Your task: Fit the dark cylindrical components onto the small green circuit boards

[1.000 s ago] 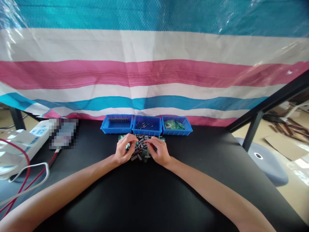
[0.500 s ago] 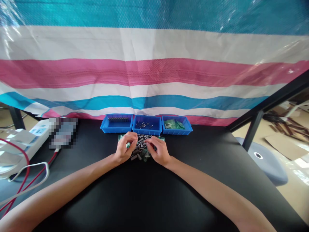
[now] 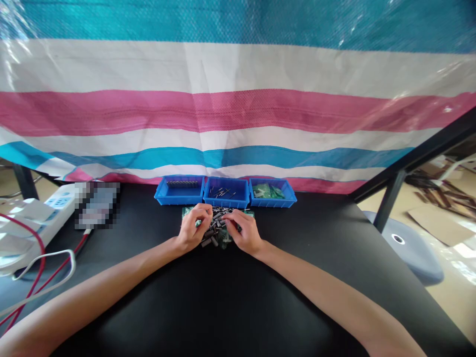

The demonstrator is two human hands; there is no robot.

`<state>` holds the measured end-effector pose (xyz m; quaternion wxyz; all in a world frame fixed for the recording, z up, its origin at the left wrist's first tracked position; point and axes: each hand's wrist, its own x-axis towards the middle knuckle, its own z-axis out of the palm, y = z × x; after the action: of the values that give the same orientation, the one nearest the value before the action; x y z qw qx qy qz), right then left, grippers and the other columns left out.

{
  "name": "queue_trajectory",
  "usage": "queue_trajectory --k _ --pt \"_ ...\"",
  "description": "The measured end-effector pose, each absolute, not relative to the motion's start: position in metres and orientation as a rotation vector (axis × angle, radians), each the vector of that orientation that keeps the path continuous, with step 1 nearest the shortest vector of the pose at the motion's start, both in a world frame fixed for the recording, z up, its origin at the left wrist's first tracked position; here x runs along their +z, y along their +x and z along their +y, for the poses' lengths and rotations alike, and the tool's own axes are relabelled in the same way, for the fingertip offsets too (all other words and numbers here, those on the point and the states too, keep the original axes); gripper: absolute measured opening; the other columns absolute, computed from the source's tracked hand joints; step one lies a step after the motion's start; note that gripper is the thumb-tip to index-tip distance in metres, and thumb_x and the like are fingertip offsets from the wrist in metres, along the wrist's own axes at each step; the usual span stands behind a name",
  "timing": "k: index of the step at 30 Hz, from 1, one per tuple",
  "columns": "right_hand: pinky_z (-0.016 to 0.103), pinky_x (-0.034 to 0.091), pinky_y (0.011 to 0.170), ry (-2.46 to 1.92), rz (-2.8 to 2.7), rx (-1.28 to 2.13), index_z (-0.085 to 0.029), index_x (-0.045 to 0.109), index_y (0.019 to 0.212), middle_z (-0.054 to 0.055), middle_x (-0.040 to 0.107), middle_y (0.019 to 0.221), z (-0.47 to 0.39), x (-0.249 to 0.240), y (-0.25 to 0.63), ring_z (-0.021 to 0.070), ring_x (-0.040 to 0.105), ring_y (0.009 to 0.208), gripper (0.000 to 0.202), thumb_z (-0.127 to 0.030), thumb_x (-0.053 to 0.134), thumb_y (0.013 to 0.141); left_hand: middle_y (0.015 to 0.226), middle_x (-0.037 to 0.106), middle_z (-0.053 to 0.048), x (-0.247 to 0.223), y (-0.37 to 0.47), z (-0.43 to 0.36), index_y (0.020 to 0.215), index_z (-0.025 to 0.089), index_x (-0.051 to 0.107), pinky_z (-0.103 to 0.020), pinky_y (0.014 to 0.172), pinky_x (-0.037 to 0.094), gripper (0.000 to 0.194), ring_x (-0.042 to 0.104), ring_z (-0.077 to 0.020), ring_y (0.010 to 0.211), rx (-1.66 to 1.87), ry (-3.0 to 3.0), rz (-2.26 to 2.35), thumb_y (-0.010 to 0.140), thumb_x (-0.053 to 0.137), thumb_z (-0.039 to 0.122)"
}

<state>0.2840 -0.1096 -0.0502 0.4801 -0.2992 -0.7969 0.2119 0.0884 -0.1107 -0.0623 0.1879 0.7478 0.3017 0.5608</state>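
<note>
A pile of small metal parts [image 3: 210,241], short cylinders and thin pins mixed with green pieces, lies on the black table. At the left side of the pile, my left hand [image 3: 194,226] has its fingers curled and thumb brought in; anything in the pinch is too small to make out. My right hand [image 3: 245,230] is over the right side, with thumb and fingers drawn together, and what they hold is hidden. Behind the hands stand three blue bins: the left bin [image 3: 179,200] with a row of metal cylinders, the middle bin [image 3: 225,202] with thin pins, the right bin [image 3: 273,202] with green pieces.
A white power strip [image 3: 59,201] with plugs, a red cable [image 3: 41,248] and a white cable [image 3: 72,265] occupies the table's left side. Beside it lies a pixelated device [image 3: 99,203]. A striped plastic sheet [image 3: 238,109] hangs behind the bins. A grey stool [image 3: 412,253] stands off to the right.
Almost nothing differs. The fingers of my left hand have shifted very slightly; my right hand, the pile and the bins look the same.
</note>
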Motion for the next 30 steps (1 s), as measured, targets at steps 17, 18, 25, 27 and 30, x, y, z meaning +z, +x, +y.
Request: queue_trajectory --k 17,18,25,27,30 --pt "0.025 0.05 0.065 -0.725 -1.933 0.533 -0.017 0.064 0.097 0.005 0.064 0.081 -0.1104 -0.0487 0.284 0.0143 0.061 0.07 0.015 -0.016 0.05 0.092 0.092 0.059 -0.004 -0.0654 0.0881 -0.1124 0.102 0.021 0.046 -0.02 0.058 0.048 0.018 0.058 -0.0097 0.07 1.602 2.024 0.871 0.088 0.055 0.015" --pt "0.025 0.051 0.066 -0.724 -1.932 0.531 -0.017 0.064 0.097 0.005 0.064 0.082 -0.1105 -0.0487 0.284 0.0143 0.062 0.07 0.015 -0.016 0.05 0.092 0.094 0.059 -0.005 -0.0643 0.0885 -0.1124 0.103 0.021 0.045 -0.02 0.057 0.048 0.02 0.059 -0.01 0.071 1.606 2.03 0.859 0.088 0.056 0.014" --pt "0.026 0.052 0.069 -0.723 -1.934 0.514 -0.017 0.063 0.101 0.006 0.066 0.084 -0.1094 -0.0522 0.2841 0.0148 0.063 0.074 0.016 -0.017 0.049 0.093 0.095 0.059 -0.006 -0.0626 0.0905 -0.1111 0.105 0.02 0.045 -0.019 0.058 0.049 0.024 0.06 -0.0107 0.077 1.622 2.053 0.817 0.087 0.054 0.008" --pt "0.026 0.053 0.071 -0.723 -1.935 0.521 -0.018 0.063 0.102 0.006 0.067 0.086 -0.1088 -0.0532 0.284 0.0153 0.064 0.076 0.016 -0.018 0.049 0.094 0.095 0.06 -0.005 -0.0629 0.091 -0.1105 0.105 0.02 0.045 -0.019 0.058 0.05 0.025 0.061 -0.011 0.078 1.632 2.053 0.815 0.086 0.055 0.008" --pt "0.027 0.054 0.073 -0.719 -1.938 0.522 -0.019 0.064 0.103 0.007 0.068 0.088 -0.1083 -0.0537 0.2836 0.0163 0.066 0.08 0.017 -0.02 0.048 0.095 0.093 0.063 -0.004 -0.0622 0.0921 -0.1099 0.103 0.02 0.047 -0.019 0.059 0.051 0.025 0.064 -0.0117 0.079 1.666 2.075 0.831 0.085 0.058 0.007"
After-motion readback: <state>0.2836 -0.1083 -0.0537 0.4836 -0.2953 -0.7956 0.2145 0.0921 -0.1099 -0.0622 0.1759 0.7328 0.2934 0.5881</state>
